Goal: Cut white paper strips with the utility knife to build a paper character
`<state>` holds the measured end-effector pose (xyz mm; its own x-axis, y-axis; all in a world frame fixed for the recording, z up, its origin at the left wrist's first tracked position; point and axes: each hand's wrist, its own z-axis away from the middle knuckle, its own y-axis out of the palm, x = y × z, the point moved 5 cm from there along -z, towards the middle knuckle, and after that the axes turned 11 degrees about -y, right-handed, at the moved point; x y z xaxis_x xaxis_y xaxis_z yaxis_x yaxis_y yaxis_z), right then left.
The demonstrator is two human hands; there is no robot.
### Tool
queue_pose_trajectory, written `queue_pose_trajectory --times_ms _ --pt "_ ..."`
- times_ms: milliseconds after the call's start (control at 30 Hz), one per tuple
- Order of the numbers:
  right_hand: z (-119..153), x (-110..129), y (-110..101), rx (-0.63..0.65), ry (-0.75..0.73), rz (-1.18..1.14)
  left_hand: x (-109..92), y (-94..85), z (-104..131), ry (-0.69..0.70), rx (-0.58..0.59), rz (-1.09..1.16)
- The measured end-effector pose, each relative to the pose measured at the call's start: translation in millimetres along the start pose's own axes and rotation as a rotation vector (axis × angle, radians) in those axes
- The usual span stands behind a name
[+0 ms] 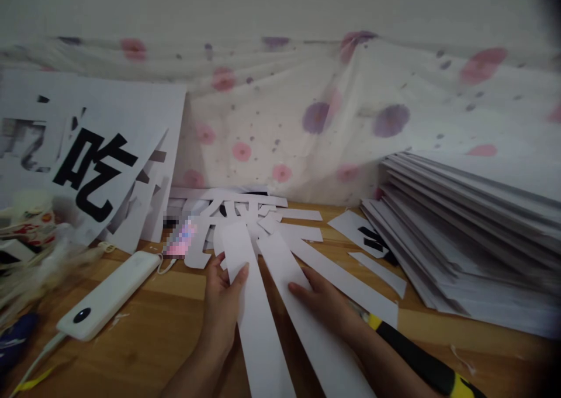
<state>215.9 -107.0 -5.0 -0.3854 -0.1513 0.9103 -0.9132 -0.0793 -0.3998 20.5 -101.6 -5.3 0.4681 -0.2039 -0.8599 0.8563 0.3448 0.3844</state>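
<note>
My left hand (pixel 224 304) grips a long white paper strip (pixel 258 334) by its left edge, thumb on top and fingers underneath. A second long white strip (pixel 302 310) is in my right hand (pixel 322 304), whose thumb lies on its face; the fingers behind are partly hidden. Both strips run from the table's middle toward me, with a narrow gap between them. Beyond their far ends lies a pile of cut white paper pieces (pixel 249 211). Under my right forearm lies a black and yellow handled tool (pixel 412 351), partly covered, so its kind is hidden.
A white power bank (pixel 109 296) with a cable lies on the wooden table (pixel 175 334) at left, near a blurred-out phone (pixel 180 239). Sheets with cut-out characters (pixel 100 170) lean behind it. A tall stack of white sheets (pixel 460 240) stands at right. Clear plastic (pixel 48 281) crowds the left edge.
</note>
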Motion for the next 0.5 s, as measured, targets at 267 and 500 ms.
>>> queue_pose_trajectory --times_ms 267,500 --pt "1.9 8.6 3.0 0.048 0.069 -0.216 7.1 -2.3 -4.5 -0.277 0.076 0.011" --pt "5.8 9.7 9.6 -0.013 0.086 -0.342 15.7 0.6 -3.3 -0.317 0.139 0.013"
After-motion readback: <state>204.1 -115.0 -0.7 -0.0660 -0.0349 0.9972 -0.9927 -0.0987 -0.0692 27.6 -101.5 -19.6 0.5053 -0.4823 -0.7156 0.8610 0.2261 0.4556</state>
